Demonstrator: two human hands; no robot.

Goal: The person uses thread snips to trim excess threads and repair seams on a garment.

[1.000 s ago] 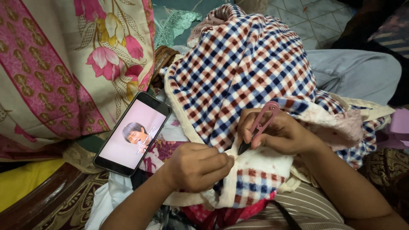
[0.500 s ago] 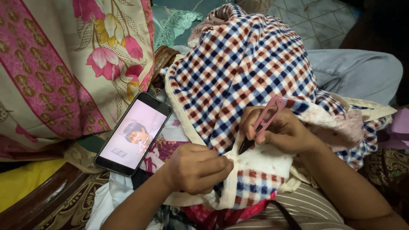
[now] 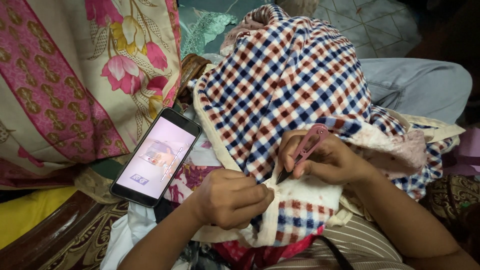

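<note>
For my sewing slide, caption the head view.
Right hand works pink thread snips at checked fleece pinched by left hand, phone alongside.

One screen only: smartphone (image 3: 156, 157), lower left of centre in frame. Black rectangular body, rounded corners, tilted with top toward upper right. Display lit, pale pink-lilac, blurred picture at middle. Lies just left of checked fabric, below floral cloth.

Lit smartphone (image 3: 156, 157) left of the grip, floral pink-and-cream cloth (image 3: 75, 75) further left, grey cloth (image 3: 420, 87) beyond, tiled floor (image 3: 380, 25) above.
</note>
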